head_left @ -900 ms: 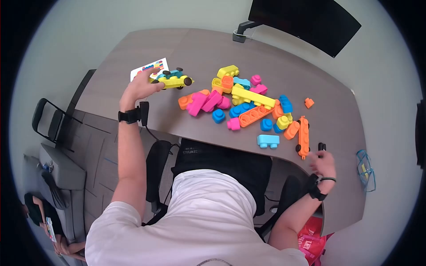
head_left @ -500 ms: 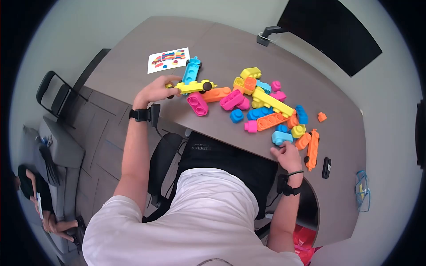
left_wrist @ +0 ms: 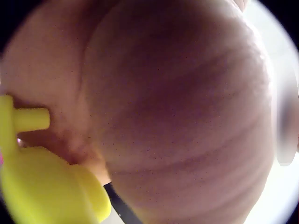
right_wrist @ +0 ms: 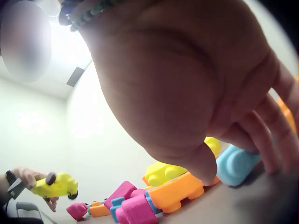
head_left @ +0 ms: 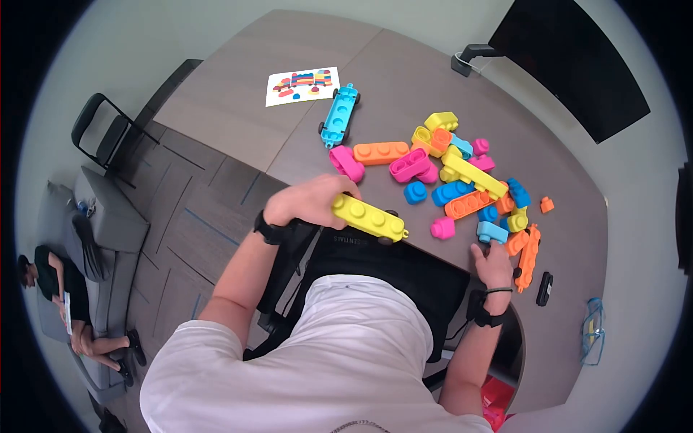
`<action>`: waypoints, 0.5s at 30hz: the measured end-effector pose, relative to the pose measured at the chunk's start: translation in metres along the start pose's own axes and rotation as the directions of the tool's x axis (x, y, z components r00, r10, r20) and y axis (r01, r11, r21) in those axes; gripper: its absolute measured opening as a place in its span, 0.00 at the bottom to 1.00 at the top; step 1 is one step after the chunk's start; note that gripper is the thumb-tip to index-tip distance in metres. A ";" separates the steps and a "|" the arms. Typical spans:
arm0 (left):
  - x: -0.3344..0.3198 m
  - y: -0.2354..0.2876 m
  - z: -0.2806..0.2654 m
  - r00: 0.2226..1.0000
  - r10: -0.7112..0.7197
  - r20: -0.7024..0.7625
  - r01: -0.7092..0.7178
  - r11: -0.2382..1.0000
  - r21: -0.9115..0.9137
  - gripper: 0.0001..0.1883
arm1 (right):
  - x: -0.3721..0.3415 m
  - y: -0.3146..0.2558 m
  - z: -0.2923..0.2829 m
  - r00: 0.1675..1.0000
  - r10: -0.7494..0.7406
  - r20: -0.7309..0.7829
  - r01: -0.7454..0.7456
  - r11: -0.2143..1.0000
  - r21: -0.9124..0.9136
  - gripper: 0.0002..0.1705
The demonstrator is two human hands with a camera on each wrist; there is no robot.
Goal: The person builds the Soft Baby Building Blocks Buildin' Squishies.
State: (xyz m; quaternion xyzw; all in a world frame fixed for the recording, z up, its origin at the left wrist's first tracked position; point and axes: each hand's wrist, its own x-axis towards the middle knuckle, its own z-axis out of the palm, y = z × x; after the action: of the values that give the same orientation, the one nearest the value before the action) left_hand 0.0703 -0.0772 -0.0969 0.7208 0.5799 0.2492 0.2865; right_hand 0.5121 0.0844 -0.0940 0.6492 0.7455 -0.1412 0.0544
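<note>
My left hand (head_left: pixel 310 202) grips one end of a yellow wheeled toy base (head_left: pixel 369 219) with studs along its top. It holds the base up over the table's front edge, and part of the base also shows close up in the left wrist view. At the front right, my right hand (head_left: pixel 494 265) has its fingertips right at a light blue building block (head_left: pixel 492 232). In the right wrist view, the thumb stands apart from the long fingers (right_wrist: pixel 268 144), which reach down by the light blue block. A blue wheeled base (head_left: pixel 339 115) stands farther back.
Building blocks in pink, orange, yellow and blue spread over the table's middle. An orange wheeled base (head_left: pixel 529 260) and a black object (head_left: pixel 545 289) lie right of my right hand. A picture card (head_left: pixel 302 86) lies at the back left; glasses (head_left: pixel 593 332) rest far right.
My left hand has brought the yellow base from beside the blue base towards the front edge. My right hand has moved left from the black object to the light blue block, which sits closer to the pile.
</note>
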 end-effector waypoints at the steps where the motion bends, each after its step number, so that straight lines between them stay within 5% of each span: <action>1: 0.007 0.003 0.008 1.000 0.008 -0.022 -0.007 0.999 0.049 0.34 | 0.000 0.002 0.001 0.999 -0.021 -0.034 0.022 1.000 0.006 0.37; 3: 0.020 0.009 0.018 0.999 -0.038 0.030 0.036 0.999 0.041 0.34 | -0.004 0.005 0.000 0.997 -0.028 -0.070 0.029 1.000 0.012 0.37; 9: 0.047 0.009 0.051 0.986 -0.013 -0.163 0.052 0.969 0.241 0.34 | -0.044 -0.035 -0.012 0.996 0.033 -0.079 -0.040 0.996 -0.079 0.39; 13: 0.048 0.014 0.050 0.976 0.047 -0.214 0.017 0.957 0.290 0.29 | -0.062 -0.061 -0.022 0.980 -0.147 -0.132 0.143 0.989 -0.037 0.38; 15: 0.044 0.019 0.038 0.936 -0.025 -0.352 0.090 0.981 0.171 0.25 | -0.060 -0.062 -0.019 0.963 -0.191 -0.189 0.187 0.982 -0.038 0.37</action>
State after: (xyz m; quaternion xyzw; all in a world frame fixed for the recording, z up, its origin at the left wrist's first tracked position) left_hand 0.1190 -0.0417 -0.1094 0.6715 0.6628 0.3094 0.1186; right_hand 0.4617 0.0254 -0.0516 0.5850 0.8072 -0.0752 -0.0250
